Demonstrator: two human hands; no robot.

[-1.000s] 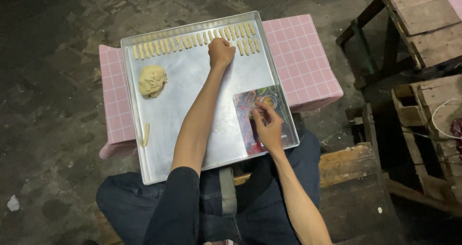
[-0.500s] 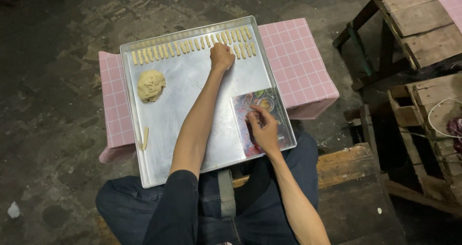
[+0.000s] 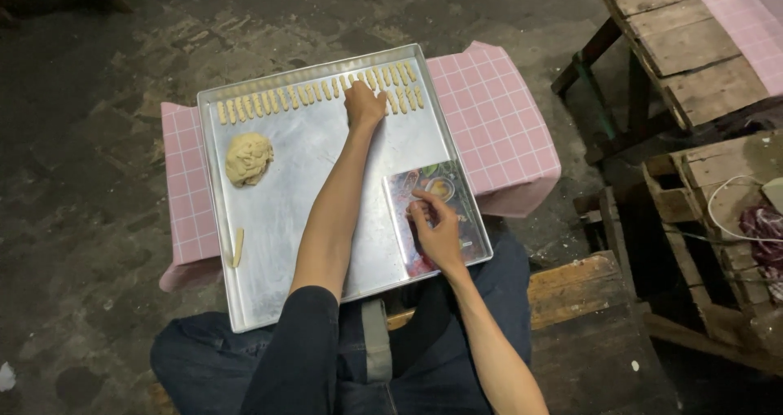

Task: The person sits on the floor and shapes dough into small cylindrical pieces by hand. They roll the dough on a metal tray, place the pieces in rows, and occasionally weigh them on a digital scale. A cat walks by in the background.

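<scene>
On the metal tray (image 3: 269,244), seen from the head camera, a row of dough sticks (image 3: 314,94) is laid along the far edge. The left hand (image 3: 364,105) is pressed onto that row, fingers closed; whether a stick is pinched cannot be told. The right hand (image 3: 436,231) is rested, loosely curled, on a colourful printed sheet (image 3: 432,188). A dough lump (image 3: 249,158) and one loose stick (image 3: 238,248) are left unplaced. Compared with the earlier frame, little is changed.
</scene>
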